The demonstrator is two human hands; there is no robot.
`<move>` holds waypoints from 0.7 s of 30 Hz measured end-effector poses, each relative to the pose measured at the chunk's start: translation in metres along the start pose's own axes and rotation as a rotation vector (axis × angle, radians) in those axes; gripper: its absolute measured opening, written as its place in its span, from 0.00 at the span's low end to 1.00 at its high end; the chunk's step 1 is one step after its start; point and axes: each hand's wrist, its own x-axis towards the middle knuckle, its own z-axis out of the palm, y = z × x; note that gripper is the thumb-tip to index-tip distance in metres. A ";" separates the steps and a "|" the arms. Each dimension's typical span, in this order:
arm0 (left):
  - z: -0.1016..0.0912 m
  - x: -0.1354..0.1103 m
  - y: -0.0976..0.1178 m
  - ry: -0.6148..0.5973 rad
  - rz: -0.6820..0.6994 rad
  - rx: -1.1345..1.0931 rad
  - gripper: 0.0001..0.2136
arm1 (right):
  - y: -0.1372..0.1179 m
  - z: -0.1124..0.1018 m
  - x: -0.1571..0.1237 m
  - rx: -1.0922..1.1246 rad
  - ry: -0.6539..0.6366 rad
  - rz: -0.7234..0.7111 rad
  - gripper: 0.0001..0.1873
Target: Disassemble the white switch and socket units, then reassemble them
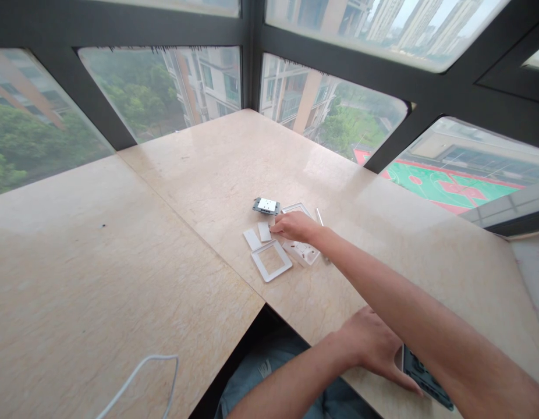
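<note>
My right hand point(295, 226) reaches over the small white parts with its fingers curled and thumb and forefinger pressed together; what they pinch, if anything, is hidden. Its fingertips are at the edge of a small white rectangular plate point(264, 231). Beside that lies another white plate point(252, 239). A square white frame point(258, 267) lies nearer me. Under and beside the hand are a white back box point(306, 254) and a second white frame point(298, 206). My left hand point(376, 346) rests with thumb stretched out beside a dark, ribbed, white-edged object point(426, 378); my right forearm hides its other fingers.
A wall socket module point(266, 205) sits beyond the plates. A thin silvery rod point(319, 217) lies right of the frame, partly hidden. A white cable point(142, 364) curves at the lower left. The stone-patterned countertop point(199, 169) meets dark window frames point(251, 75) at the back.
</note>
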 end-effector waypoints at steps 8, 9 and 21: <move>-0.004 0.000 0.003 0.001 0.009 0.012 0.39 | 0.001 0.000 0.007 -0.014 -0.020 -0.035 0.16; -0.005 0.000 0.004 -0.006 -0.003 0.007 0.38 | 0.000 0.000 0.008 -0.012 -0.019 -0.033 0.16; 0.001 0.000 -0.002 -0.045 0.000 -0.077 0.29 | 0.003 -0.005 0.012 0.066 -0.084 0.090 0.09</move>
